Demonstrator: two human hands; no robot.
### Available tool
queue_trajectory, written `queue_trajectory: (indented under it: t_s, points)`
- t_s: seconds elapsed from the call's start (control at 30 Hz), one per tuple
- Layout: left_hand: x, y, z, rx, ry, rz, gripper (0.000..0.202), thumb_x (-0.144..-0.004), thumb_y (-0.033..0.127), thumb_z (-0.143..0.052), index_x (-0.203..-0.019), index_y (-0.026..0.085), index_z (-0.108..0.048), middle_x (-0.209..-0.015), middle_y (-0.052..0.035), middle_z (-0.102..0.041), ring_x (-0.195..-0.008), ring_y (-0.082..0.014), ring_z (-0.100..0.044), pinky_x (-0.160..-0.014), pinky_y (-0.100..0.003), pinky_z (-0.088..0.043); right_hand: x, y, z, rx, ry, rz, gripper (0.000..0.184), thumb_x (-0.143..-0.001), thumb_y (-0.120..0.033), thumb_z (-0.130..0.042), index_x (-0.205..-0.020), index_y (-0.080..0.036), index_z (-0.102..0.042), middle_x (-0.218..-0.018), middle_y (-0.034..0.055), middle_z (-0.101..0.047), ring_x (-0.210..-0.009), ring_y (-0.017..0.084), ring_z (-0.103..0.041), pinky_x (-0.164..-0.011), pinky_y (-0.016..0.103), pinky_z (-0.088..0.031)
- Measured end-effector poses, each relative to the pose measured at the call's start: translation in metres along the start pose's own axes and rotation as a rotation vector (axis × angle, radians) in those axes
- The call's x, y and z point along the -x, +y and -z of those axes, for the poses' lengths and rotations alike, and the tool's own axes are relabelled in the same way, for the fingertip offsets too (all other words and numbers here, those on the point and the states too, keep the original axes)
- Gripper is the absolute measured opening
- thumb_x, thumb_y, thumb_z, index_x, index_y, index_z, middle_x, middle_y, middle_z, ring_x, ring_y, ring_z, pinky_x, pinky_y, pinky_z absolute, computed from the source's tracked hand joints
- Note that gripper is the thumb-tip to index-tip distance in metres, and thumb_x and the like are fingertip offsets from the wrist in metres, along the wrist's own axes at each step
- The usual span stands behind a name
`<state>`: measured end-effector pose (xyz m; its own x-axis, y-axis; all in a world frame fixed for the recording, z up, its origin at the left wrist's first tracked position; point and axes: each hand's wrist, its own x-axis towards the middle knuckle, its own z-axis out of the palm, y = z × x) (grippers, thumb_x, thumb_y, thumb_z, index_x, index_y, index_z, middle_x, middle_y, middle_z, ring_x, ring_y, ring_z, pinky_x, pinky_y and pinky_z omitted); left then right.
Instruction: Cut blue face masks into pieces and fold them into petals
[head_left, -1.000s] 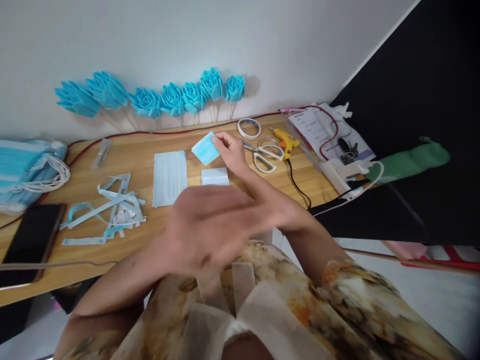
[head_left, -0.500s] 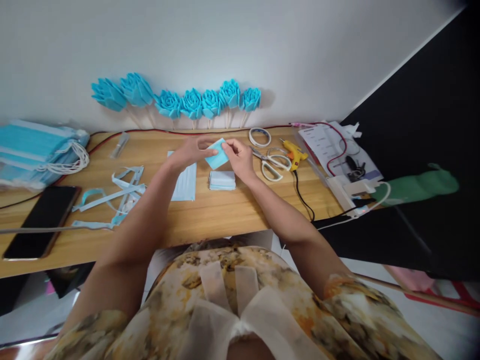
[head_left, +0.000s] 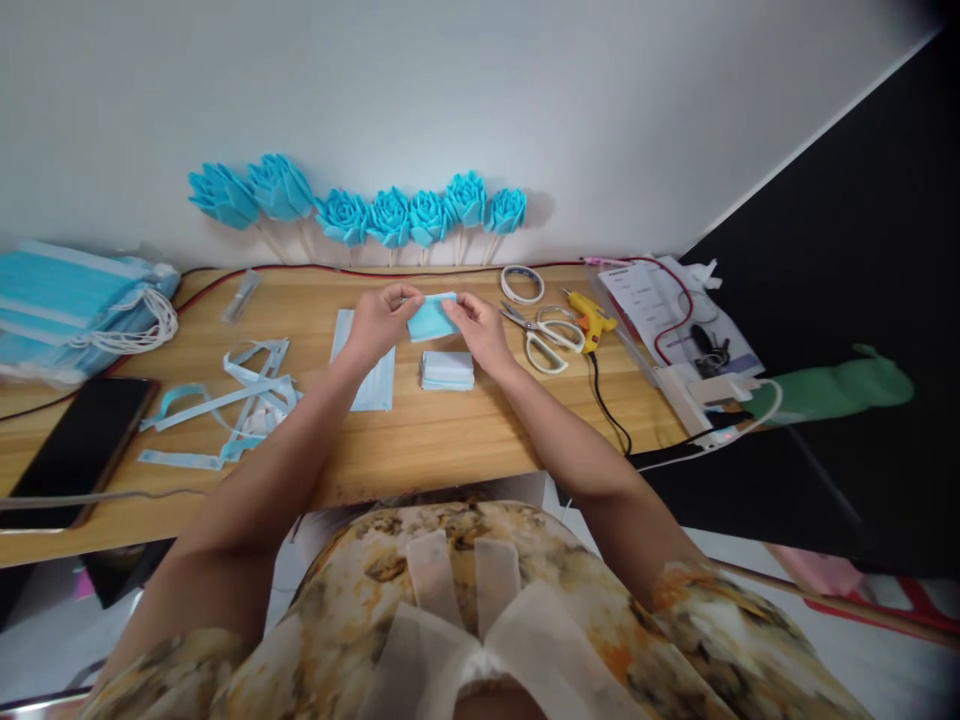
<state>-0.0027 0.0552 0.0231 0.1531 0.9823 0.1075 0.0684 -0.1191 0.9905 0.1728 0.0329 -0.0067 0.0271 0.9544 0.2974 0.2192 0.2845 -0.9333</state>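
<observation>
A small piece of light-blue face-mask fabric (head_left: 431, 318) is held up between my two hands over the table. My left hand (head_left: 382, 318) pinches its left edge, and my right hand (head_left: 480, 325) grips its upper right corner with thumb and fingers. Below it lies a small stack of cut fabric pieces (head_left: 447, 371), pale side up. A flat pale-blue mask sheet (head_left: 375, 383) rests partly under my left hand and forearm. To the right of my right hand are white-handled scissors (head_left: 551, 338), lying with their handles apart.
Blue fabric flowers (head_left: 390, 215) on sticks lean along the wall. Right of centre lie a tape roll (head_left: 523, 285), a yellow glue gun (head_left: 592, 318) and a power strip (head_left: 694, 395). On the left are cut strips (head_left: 259, 390), a phone (head_left: 79, 450) and a mask pile (head_left: 67, 300).
The blue fabric piece has turned from a tilted position to nearly level. My left hand has shifted its grip from the lower part to the left edge. The view has moved slightly.
</observation>
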Motion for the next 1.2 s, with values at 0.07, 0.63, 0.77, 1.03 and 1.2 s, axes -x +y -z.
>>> queue_trajectory:
  t_s: [0.07, 0.63, 0.77, 1.03, 1.2]
  points:
    - [0.006, -0.003, 0.0, 0.011, 0.014, -0.008, 0.017, -0.076, 0.033, -0.073, -0.078, 0.017, -0.07, -0.072, 0.0003, -0.067, -0.065, -0.0117, -0.055, -0.062, -0.023, -0.043, 0.002, -0.002, -0.001, 0.074, 0.015, 0.023, 0.048, -0.089, -0.061, -0.06, -0.066, -0.022, -0.046, -0.063, -0.0053, -0.038, -0.062, 0.01, -0.037, -0.059, 0.026, -0.031]
    - [0.009, -0.016, 0.003, 0.094, -0.188, 0.122, 0.039, -0.066, 0.045, -0.088, -0.062, 0.017, -0.061, -0.053, 0.0031, -0.054, -0.048, -0.0092, -0.047, -0.048, -0.023, -0.035, 0.005, -0.01, 0.001, 0.266, 0.048, 0.086, 0.048, -0.095, -0.056, -0.053, -0.063, -0.023, -0.039, -0.059, -0.0042, -0.035, -0.059, 0.011, -0.035, -0.059, 0.028, -0.031]
    - [0.009, -0.014, 0.003, 0.145, -0.194, 0.074, 0.037, -0.066, 0.047, -0.089, -0.068, 0.018, -0.067, -0.065, 0.0016, -0.063, -0.061, -0.0104, -0.054, -0.059, -0.023, -0.044, 0.004, -0.009, 0.005, 0.248, 0.02, 0.1, 0.047, -0.095, -0.054, -0.055, -0.063, -0.023, -0.04, -0.06, -0.0042, -0.037, -0.06, 0.011, -0.036, -0.06, 0.028, -0.032]
    - [0.01, -0.018, 0.0, 0.145, -0.104, 0.075, 0.033, -0.069, 0.043, -0.086, -0.07, 0.017, -0.067, -0.065, 0.0022, -0.061, -0.06, -0.0101, -0.05, -0.058, -0.025, -0.04, 0.004, -0.005, 0.0, 0.089, -0.044, 0.006, 0.039, -0.084, -0.06, -0.067, -0.083, -0.022, -0.059, -0.073, -0.0028, -0.056, -0.067, 0.012, -0.047, -0.064, 0.027, -0.041]
    - [0.011, -0.02, -0.002, 0.18, -0.042, 0.086, 0.043, -0.057, 0.048, -0.093, -0.067, 0.017, -0.065, -0.059, 0.0039, -0.057, -0.056, -0.0085, -0.046, -0.054, -0.024, -0.036, 0.003, -0.002, -0.001, 0.098, -0.01, -0.013, 0.036, -0.085, -0.051, -0.069, -0.071, -0.022, -0.052, -0.065, -0.0053, -0.045, -0.063, 0.01, -0.04, -0.06, 0.027, -0.034]
